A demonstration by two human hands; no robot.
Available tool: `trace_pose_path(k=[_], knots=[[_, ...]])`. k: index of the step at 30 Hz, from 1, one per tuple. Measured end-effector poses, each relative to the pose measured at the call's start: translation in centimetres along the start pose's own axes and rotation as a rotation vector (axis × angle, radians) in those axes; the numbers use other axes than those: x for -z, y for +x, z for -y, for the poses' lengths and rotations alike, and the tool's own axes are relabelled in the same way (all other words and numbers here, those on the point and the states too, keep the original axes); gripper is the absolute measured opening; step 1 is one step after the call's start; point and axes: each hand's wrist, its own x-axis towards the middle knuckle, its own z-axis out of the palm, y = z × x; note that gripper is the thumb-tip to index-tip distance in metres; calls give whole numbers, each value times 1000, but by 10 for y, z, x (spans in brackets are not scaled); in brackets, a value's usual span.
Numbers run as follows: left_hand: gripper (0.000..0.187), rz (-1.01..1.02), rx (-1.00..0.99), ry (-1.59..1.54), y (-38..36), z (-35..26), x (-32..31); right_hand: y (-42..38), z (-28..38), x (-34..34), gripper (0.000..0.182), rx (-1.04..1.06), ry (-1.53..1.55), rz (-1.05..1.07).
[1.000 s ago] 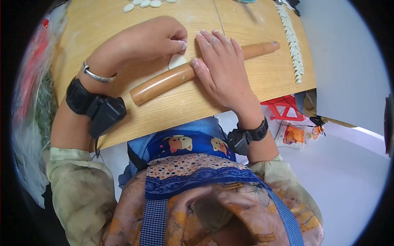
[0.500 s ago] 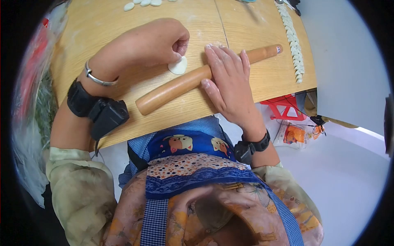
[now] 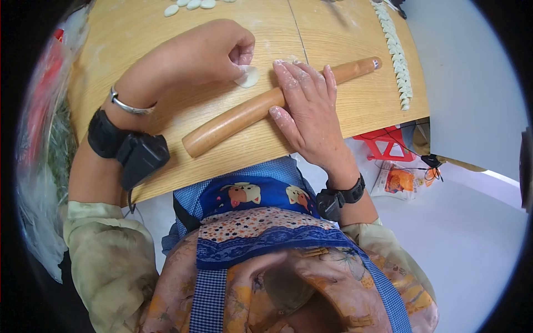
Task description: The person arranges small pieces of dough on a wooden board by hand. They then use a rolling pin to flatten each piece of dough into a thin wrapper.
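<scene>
My left hand [image 3: 237,55] is closed, its fingertips and thumb pinching the left edge of a small round dough wrapper [image 3: 249,77]. The flat white wrapper lies on the wooden table just beyond the rolling pin [image 3: 236,123]. My right hand [image 3: 311,105], dusted with flour, rests palm down across the middle of that pin, fingers stretched out over it and thumb apart. The pin lies at a slant, its near end to the left and its far end to the right.
Several flattened dough pieces [image 3: 193,5] lie at the table's far left. A long row of overlapping dough pieces [image 3: 397,55] runs along the right side. Plastic bags [image 3: 41,166] hang at the left edge. Below the table on the right is a red stool [image 3: 383,143].
The dough wrapper has shifted slightly to the right and away from me, with my left hand still at its edge. My right hand stays on the rolling pin, which has barely moved.
</scene>
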Motion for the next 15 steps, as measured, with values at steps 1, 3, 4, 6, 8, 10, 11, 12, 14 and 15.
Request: trace_pose_path(k=[1,3,4,6,8,10,11,12,14,15], knots=[[12,34,39,-95,1,5,-1,0,1,0,61,-2,5,-5],[11,69,77,-190,1,0,1,0,0,-2,61,-1,5,-11],[11,109,143,-220,-1,-2,3,0,0,-2,61,0,5,-17],[10,150,208,-249,-2,-8,7,0,0,-3,61,-3,5,-19],[11,192,203,-182,-2,-10,8,1,1,-3,61,-4,5,-19],[10,124,105,-111,1,-2,3,1,1,-3,61,-4,-3,-20],[10,56,8,-40,1,-1,2,1,1,-3,61,-4,-3,-20],[10,55,9,-40,1,0,1,1,1,-3,61,-3,-6,-19],[9,52,19,-42,1,1,0,1,0,-3,61,-1,-10,-18],[9,52,18,-42,-1,0,-1,1,0,-3,61,1,-9,-21]])
